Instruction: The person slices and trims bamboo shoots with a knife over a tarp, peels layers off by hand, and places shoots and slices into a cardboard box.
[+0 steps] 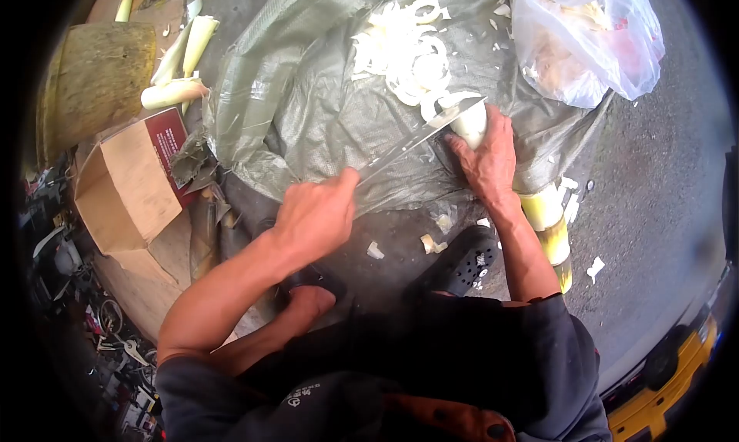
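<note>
My left hand (315, 215) is closed around the handle of a long knife (416, 140), whose blade slants up to the right. The blade's far end lies against a pale peeled bamboo shoot (472, 128). Fingers of my right hand (493, 157) wrap the shoot from the right side, with the thumb on its near left. Just beyond the blade, many white ring-shaped slices (423, 65) are heaped on a grey-green woven sack (323, 126) spread over the ground.
At the upper right stands a translucent plastic bag (585, 45) with pale scraps inside. Yellow-green shoot pieces (545, 209) lie beside my right forearm. To the left are an open cardboard box (131, 195), a yellowish bucket (100, 80) and more shoots (198, 45). My dark clog (469, 261) is near the sack.
</note>
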`<state>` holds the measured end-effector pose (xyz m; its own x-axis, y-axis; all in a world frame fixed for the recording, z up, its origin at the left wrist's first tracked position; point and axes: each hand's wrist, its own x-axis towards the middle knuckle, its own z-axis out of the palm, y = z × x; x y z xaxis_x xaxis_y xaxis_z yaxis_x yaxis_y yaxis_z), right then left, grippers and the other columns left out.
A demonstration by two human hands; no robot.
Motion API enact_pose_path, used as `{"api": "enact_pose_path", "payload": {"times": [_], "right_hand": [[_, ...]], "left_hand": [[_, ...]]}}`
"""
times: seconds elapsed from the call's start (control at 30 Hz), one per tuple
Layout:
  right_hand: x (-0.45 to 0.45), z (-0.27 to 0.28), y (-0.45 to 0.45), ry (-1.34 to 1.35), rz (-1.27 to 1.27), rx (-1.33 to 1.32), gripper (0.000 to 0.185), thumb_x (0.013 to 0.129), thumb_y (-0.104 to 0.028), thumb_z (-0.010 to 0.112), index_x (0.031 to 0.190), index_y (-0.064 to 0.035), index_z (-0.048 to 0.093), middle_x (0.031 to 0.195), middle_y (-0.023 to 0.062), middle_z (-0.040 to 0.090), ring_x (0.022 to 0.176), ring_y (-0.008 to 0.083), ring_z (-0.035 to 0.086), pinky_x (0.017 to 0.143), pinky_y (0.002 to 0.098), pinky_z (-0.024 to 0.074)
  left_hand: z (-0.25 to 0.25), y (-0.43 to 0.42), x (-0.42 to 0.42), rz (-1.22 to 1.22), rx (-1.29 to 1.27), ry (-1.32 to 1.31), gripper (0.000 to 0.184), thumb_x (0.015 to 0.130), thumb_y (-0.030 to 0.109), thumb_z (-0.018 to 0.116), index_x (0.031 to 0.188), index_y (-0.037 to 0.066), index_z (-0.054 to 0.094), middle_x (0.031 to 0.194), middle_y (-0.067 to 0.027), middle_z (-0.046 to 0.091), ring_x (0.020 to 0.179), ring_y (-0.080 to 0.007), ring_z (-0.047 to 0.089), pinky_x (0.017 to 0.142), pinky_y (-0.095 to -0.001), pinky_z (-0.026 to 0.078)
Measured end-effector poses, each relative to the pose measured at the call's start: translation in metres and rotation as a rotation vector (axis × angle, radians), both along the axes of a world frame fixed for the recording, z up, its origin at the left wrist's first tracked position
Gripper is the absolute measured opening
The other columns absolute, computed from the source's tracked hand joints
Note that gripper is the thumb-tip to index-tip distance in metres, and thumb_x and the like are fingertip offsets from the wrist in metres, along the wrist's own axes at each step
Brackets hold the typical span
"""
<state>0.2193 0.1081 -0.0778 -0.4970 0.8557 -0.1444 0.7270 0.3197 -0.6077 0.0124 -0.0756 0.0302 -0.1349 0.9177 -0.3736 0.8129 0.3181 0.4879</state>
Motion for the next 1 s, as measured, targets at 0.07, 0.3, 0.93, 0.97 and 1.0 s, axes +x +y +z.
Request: {"api": "enact_pose_path", "payload": {"times": [0.07, 0.3, 0.93, 0.97, 1.0], "right_hand": [[-0.002, 0.001, 0.001, -0.006, 0.007, -0.009, 0.073, 0.076, -0.027, 0.083, 0.136, -0.0026, 0.048, 0.117, 0.0185, 0.055, 0.113, 0.0389, 0.054, 0.095, 0.0473, 0.0464], [0.000, 0.002, 0.004, -0.002, 0.004, -0.039, 0.072, 0.077, -0.029, 0.082, 0.136, -0.0054, 0.049, 0.116, 0.0178, 0.055, 0.110, 0.0378, 0.056, 0.093, 0.0471, 0.0476], [0.006, 0.004, 0.019, 0.045, -0.069, -0.198, 0.085, 0.078, -0.039, 0.083, 0.143, 0.0003, 0.044, 0.133, 0.0264, 0.054, 0.124, 0.0391, 0.054, 0.104, 0.0435, 0.0448], [0.005, 0.017, 0.024, 0.045, -0.095, -0.337, 0.085, 0.079, -0.040, 0.083, 0.143, 0.0004, 0.045, 0.135, 0.0273, 0.053, 0.126, 0.0392, 0.054, 0.104, 0.0432, 0.0447], [0.007, 0.025, 0.025, 0.041, -0.126, -0.480, 0.084, 0.079, -0.040, 0.083, 0.143, 0.0006, 0.046, 0.136, 0.0282, 0.053, 0.128, 0.0393, 0.053, 0.104, 0.0428, 0.0445]], "left_hand": [[-0.001, 0.000, -0.004, 0.005, -0.012, -0.007, 0.014, 0.090, 0.008, 0.060, 0.100, 0.002, 0.053, 0.071, -0.0199, 0.066, 0.061, -0.0428, 0.064, 0.055, -0.0546, 0.046], [-0.006, 0.027, 0.017, 0.050, -0.082, -0.099, 0.019, 0.088, 0.008, 0.060, 0.103, 0.000, 0.052, 0.070, -0.0205, 0.066, 0.062, -0.0429, 0.065, 0.056, -0.0552, 0.047], [-0.050, 0.116, 0.023, 0.086, -0.063, -0.098, 0.021, 0.088, 0.008, 0.058, 0.106, -0.003, 0.055, 0.076, -0.0225, 0.068, 0.073, -0.0433, 0.068, 0.065, -0.0545, 0.051], [-0.045, 0.112, 0.017, 0.072, -0.107, -0.090, 0.021, 0.089, 0.008, 0.058, 0.107, -0.002, 0.055, 0.076, -0.0221, 0.069, 0.072, -0.0432, 0.068, 0.065, -0.0545, 0.051], [-0.045, 0.104, 0.011, 0.046, -0.082, -0.068, 0.022, 0.089, 0.008, 0.057, 0.108, -0.002, 0.055, 0.076, -0.0218, 0.068, 0.072, -0.0435, 0.067, 0.065, -0.0550, 0.051]]}}
